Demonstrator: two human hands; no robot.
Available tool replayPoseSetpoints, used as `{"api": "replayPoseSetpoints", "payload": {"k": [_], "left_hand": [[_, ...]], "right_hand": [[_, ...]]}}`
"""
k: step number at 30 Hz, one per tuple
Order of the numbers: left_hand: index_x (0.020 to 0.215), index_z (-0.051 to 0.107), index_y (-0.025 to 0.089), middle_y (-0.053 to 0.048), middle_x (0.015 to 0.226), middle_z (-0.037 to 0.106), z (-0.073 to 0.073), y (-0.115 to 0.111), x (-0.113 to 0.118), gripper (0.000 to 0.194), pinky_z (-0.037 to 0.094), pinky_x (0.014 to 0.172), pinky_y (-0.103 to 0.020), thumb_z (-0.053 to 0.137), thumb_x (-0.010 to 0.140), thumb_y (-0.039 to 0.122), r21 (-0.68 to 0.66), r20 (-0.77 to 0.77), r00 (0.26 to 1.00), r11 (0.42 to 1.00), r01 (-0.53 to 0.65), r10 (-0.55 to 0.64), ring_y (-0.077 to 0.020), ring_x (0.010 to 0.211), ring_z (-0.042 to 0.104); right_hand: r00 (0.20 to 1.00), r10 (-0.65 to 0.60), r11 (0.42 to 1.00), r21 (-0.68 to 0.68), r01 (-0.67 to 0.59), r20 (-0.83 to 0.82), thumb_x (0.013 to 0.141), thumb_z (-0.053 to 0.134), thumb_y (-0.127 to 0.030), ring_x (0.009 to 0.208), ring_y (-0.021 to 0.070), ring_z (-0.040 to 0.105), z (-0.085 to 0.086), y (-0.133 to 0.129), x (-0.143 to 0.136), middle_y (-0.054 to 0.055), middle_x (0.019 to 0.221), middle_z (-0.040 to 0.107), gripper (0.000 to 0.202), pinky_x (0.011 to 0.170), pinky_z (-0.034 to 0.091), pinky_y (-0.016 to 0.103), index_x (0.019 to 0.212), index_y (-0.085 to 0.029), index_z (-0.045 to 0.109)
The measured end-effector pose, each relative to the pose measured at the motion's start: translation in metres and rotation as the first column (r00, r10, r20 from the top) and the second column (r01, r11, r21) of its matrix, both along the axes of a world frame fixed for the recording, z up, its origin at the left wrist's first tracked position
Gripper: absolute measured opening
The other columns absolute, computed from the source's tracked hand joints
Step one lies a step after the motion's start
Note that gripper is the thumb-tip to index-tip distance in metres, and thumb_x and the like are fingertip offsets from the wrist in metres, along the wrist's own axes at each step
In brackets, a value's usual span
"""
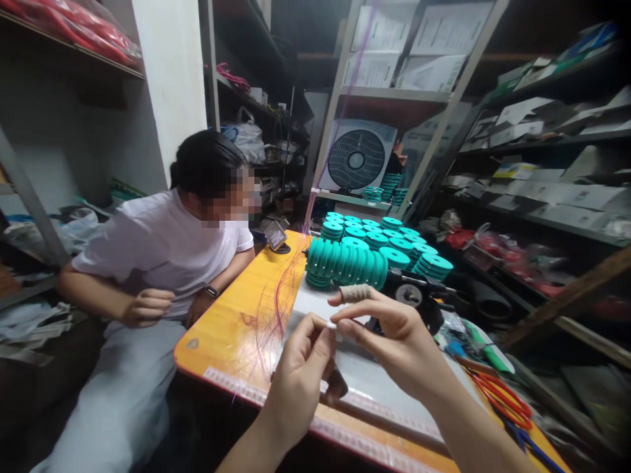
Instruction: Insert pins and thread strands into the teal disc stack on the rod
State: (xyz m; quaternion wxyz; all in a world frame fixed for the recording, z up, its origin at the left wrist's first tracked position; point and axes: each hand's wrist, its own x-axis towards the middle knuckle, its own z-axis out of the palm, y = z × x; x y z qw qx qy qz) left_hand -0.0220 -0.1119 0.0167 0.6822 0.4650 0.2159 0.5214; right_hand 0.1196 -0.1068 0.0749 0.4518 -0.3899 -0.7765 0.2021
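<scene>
My left hand [303, 374] and my right hand [389, 328] meet over the near part of the table. Between their fingertips is a small white piece [331, 324], pinched from both sides; its exact shape is too small to tell. A beige wrap covers one finger of my right hand. Just beyond the hands, a row of teal spools [348, 263] sits on a shaft joined to a dark machine [411, 295]. Thin reddish-purple wires [279, 305] trail over the table to the left of my hands.
A person in a white shirt [167, 243] sits at the left of the yellow table [221, 328]. Stacks of teal spools [394, 256] stand behind the machine. Orange-handled tools [503, 397] lie at the right edge. A box fan [357, 157] and loaded shelves [557, 197] are farther back.
</scene>
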Motion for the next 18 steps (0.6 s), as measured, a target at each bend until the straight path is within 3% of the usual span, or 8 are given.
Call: {"api": "replayPoseSetpoints", "payload": {"k": [2, 6, 12, 15, 18], "left_hand": [[0.083, 0.042, 0.021, 0.010, 0.052, 0.025, -0.002, 0.002, -0.003, 0.027, 0.023, 0.037, -0.016, 0.046, 0.092, 0.046, 0.011, -0.069, 0.997, 0.999, -0.039, 0.040, -0.0029, 0.039, 0.023], [0.081, 0.044, 0.020, 0.009, 0.053, 0.031, -0.007, 0.007, -0.010, 0.030, 0.022, 0.040, -0.018, 0.046, 0.091, 0.049, 0.125, -0.281, 0.948, 0.985, -0.119, 0.150, -0.0040, 0.042, 0.029], [0.082, 0.046, 0.020, 0.008, 0.056, 0.031, -0.011, 0.009, -0.013, 0.032, 0.023, 0.044, -0.020, 0.040, 0.093, 0.049, 0.154, -0.346, 0.925, 0.982, -0.106, 0.154, -0.0046, 0.046, 0.029], [0.081, 0.046, 0.020, 0.007, 0.057, 0.030, -0.009, 0.007, -0.014, 0.032, 0.023, 0.045, -0.020, 0.042, 0.092, 0.049, 0.206, -0.392, 0.904, 0.974, -0.096, 0.171, -0.0047, 0.048, 0.029], [0.080, 0.047, 0.019, 0.008, 0.056, 0.031, -0.007, 0.007, -0.015, 0.030, 0.021, 0.045, -0.020, 0.048, 0.090, 0.047, 0.240, -0.443, 0.874, 0.966, -0.096, 0.197, -0.0047, 0.048, 0.028]], "right_hand": [[0.972, -0.119, 0.974, 0.211, 0.076, 0.201, 0.088, 0.060, -0.024, 0.100, 0.0196, 0.059, 0.005, -0.005, -0.002, 0.003, 0.103, 0.068, 0.012, 0.084, 0.046, 0.038, 0.086, -0.026, 0.071], [0.808, -0.365, 0.845, 0.530, 0.078, 0.462, 0.088, 0.057, -0.017, 0.110, 0.0218, 0.055, 0.010, -0.011, -0.006, 0.001, 0.104, 0.069, 0.015, 0.091, 0.037, 0.041, 0.085, -0.025, 0.069], [0.582, -0.515, 0.762, 0.647, -0.026, 0.630, 0.082, 0.065, -0.016, 0.116, 0.0241, 0.053, 0.006, -0.013, -0.008, 0.003, 0.107, 0.068, 0.008, 0.097, 0.031, 0.040, 0.084, -0.022, 0.069], [0.528, -0.541, 0.749, 0.661, -0.051, 0.654, 0.081, 0.065, -0.016, 0.115, 0.0249, 0.053, 0.007, -0.014, -0.010, 0.005, 0.103, 0.069, 0.006, 0.097, 0.031, 0.040, 0.081, -0.020, 0.069], [0.529, -0.531, 0.754, 0.654, -0.061, 0.662, 0.083, 0.063, -0.015, 0.115, 0.0252, 0.053, 0.007, -0.014, -0.010, 0.005, 0.102, 0.069, 0.008, 0.097, 0.031, 0.041, 0.080, -0.020, 0.069]]}}
